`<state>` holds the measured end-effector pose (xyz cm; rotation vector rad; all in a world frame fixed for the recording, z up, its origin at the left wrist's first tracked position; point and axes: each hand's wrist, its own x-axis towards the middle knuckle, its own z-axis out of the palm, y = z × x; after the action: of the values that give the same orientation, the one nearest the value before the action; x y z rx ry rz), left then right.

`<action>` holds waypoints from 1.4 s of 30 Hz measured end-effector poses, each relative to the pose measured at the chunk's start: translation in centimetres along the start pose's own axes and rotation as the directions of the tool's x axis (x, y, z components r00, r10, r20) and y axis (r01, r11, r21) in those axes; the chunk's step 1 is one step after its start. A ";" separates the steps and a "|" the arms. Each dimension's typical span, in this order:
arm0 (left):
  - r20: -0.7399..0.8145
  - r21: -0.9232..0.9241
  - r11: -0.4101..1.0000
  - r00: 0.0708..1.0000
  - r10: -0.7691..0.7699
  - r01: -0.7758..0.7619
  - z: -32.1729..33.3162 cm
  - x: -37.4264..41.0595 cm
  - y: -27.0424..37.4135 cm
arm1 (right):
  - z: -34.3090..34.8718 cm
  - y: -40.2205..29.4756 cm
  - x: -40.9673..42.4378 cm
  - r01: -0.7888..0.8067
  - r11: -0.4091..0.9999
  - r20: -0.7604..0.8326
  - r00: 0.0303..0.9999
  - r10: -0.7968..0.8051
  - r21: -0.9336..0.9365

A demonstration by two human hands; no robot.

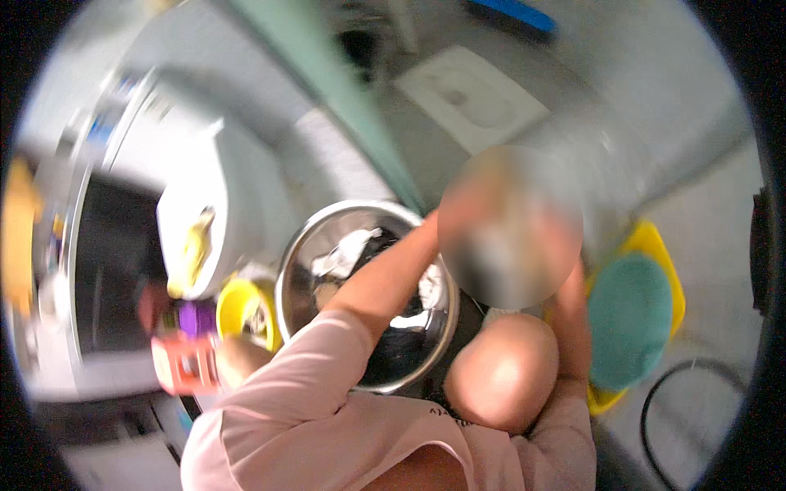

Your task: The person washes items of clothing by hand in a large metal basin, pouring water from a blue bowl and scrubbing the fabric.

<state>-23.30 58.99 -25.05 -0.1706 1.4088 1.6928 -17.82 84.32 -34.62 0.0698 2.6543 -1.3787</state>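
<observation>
A round blurred patch covers both of my hands. My left hand (471, 205) shows through it as a reddish shape, reached across from the left. On the patch's other side is my right hand (556, 236), equally smeared. Between them lies a pale whitish and tan area with a dark part at lower left; what it is, and whether either hand grips it, cannot be made out. Beneath my left forearm stands a shiny metal basin (287, 294). It contains a white cloth (347, 253) and dark contents that look wet. My bare knee (503, 374) rises right of the basin.
At right, a teal basin (632, 319) sits in a yellow tub (675, 288), near a black hose (645, 405). A white squat toilet pan (485, 101) lies beyond a green edge (344, 98). Left are a yellow container (236, 301), an orange plastic item (178, 365) and a white fixture (224, 202).
</observation>
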 end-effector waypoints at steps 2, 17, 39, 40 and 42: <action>-0.112 0.161 0.985 0.990 0.083 -0.064 1.6 -3.5 1.9 | -2.6 -4.8 -0.4 -0.025 1.000 0.071 0.997 0.026 -0.018; -0.218 0.626 0.757 0.974 -0.058 0.185 -17.2 -48.7 0.5 | 13.6 -51.0 -9.7 0.550 0.749 0.918 0.341 0.204 -0.370; -0.971 0.232 0.909 0.140 0.194 0.346 -45.2 -58.4 -36.2 | 49.4 -50.2 -17.7 0.711 0.683 0.673 0.425 -0.606 0.166; -0.978 0.204 0.911 0.105 0.178 0.358 -44.4 -57.3 -35.4 | 47.8 -47.9 -17.2 0.682 0.723 0.677 0.481 -0.556 0.110; -0.982 0.189 0.892 0.091 0.166 0.411 -43.4 -56.4 -33.8 | 45.2 -43.7 -16.3 0.615 0.788 0.653 0.585 -0.481 0.030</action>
<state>15.13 -9.67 -29.90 -1.4314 2.6358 0.8599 -1.47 22.69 -22.35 -1.1449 2.2402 -0.9650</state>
